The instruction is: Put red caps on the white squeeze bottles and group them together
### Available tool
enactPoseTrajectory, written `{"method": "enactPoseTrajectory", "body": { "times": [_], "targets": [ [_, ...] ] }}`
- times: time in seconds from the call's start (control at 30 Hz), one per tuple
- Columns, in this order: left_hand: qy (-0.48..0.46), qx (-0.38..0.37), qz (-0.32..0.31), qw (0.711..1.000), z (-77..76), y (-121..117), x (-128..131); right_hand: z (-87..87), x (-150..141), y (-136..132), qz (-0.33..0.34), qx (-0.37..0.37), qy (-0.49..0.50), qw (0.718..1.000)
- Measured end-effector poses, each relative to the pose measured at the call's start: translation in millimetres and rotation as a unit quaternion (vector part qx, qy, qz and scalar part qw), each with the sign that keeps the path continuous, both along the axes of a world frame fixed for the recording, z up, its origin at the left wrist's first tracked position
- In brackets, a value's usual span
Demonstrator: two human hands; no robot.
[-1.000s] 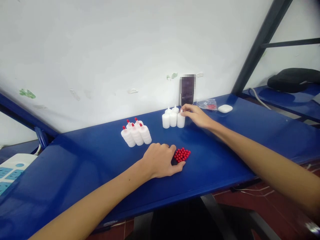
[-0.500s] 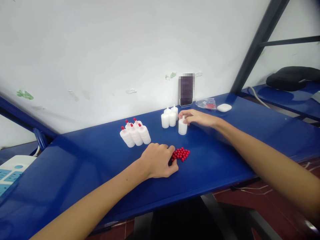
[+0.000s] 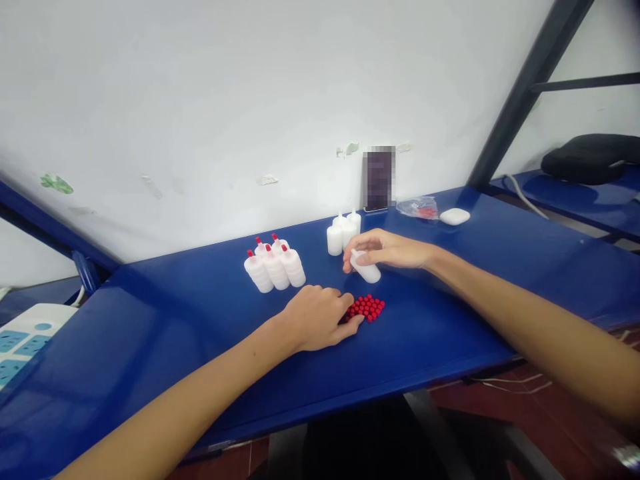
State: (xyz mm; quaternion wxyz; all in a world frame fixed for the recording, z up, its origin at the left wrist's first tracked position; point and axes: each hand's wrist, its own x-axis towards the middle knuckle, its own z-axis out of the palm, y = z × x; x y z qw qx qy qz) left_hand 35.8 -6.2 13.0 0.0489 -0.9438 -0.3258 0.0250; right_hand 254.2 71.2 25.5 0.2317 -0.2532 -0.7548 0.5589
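A white squeeze bottle [image 3: 369,271] with a bare nozzle is tilted in my right hand [image 3: 383,248], its nozzle pointing up and left, thumb and fingers closed round its upper part. At the left edge of a cluster of small red caps [image 3: 370,307] rests my left hand [image 3: 317,319], thumb and forefinger apart on either side of the nearest caps. Its other fingertips are hidden. Behind my right hand stand several uncapped white bottles [image 3: 335,241]. To the left, a tight group of white bottles with red caps [image 3: 276,270] stands upright.
A phone [image 3: 379,180] leans on the wall at the back of the blue table [image 3: 200,320]. Right of it lie a clear plastic bag [image 3: 416,207] with red bits and a white rounded case [image 3: 455,217]. A white-and-blue power strip [image 3: 30,343] is at the far left.
My right hand has drawn the uncapped bottle slightly toward me and tipped it from upright to slanted. My left hand stays at the red caps, its thumb reaching slightly farther right.
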Motion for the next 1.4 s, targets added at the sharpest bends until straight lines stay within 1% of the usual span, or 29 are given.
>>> {"method": "enactPoseTrajectory", "body": {
  "times": [0.1, 0.2, 0.3, 0.4, 0.53, 0.6, 0.7, 0.77, 0.87, 0.93, 1.03, 1.1, 1.23, 1.4],
  "targets": [
    [0.001, -0.003, -0.013, 1.0, 0.9, 2, -1, -7.0, -11, -3, -0.006, -0.013, 0.022, 1.0],
    [-0.003, -0.006, -0.022, 1.0, 1.5, 3, -2, -12.2, -19, -5, -0.012, 0.002, 0.015, 1.0],
    [-0.005, -0.01, -0.029, 1.0, 1.5, 4, -3, -18.4, -26, -5, -0.06, 0.02, 0.007, 0.998],
    [-0.013, -0.016, -0.035, 0.999, 0.9, 5, -4, -25.6, -32, -7, -0.119, 0.042, 0.04, 0.991],
    [-0.028, -0.033, -0.039, 0.998, 1.0, 6, -6, -32.4, -35, -13, -0.143, 0.071, 0.097, 0.982],
    [-0.035, -0.045, -0.042, 0.998, 1.9, 7, -7, -34.1, -36, -16, -0.165, 0.11, 0.11, 0.974],
    [-0.042, -0.056, -0.043, 0.997, 3.0, 8, -10, -35.8, -38, -16, -0.197, 0.198, 0.115, 0.953],
    [-0.041, -0.056, -0.045, 0.997, 3.1, 8, -10, -36.1, -41, -13, -0.185, 0.279, 0.123, 0.934],
    [-0.042, -0.05, -0.045, 0.997, 2.0, 7, -10, -33.0, -46, -5, -0.15, 0.396, 0.117, 0.898],
    [-0.045, -0.048, -0.039, 0.997, 1.3, 7, -9, -28.2, -50, -1, -0.147, 0.435, 0.082, 0.885],
    [-0.044, -0.048, -0.028, 0.997, 1.1, 6, -8, -20.2, -59, -1, -0.149, 0.448, 0.029, 0.881],
    [-0.043, -0.046, -0.021, 0.998, 1.3, 5, -7, -17.3, -64, -3, -0.152, 0.445, 0.024, 0.882],
    [-0.041, -0.037, -0.011, 0.998, -0.4, 4, -5, -20.1, -69, -7, -0.172, 0.418, 0.029, 0.891],
    [-0.027, -0.011, 0.009, 1.0, -6.9, 3, -1, -24.7, -65, -9, -0.19, 0.392, 0.027, 0.9]
  ]
}}
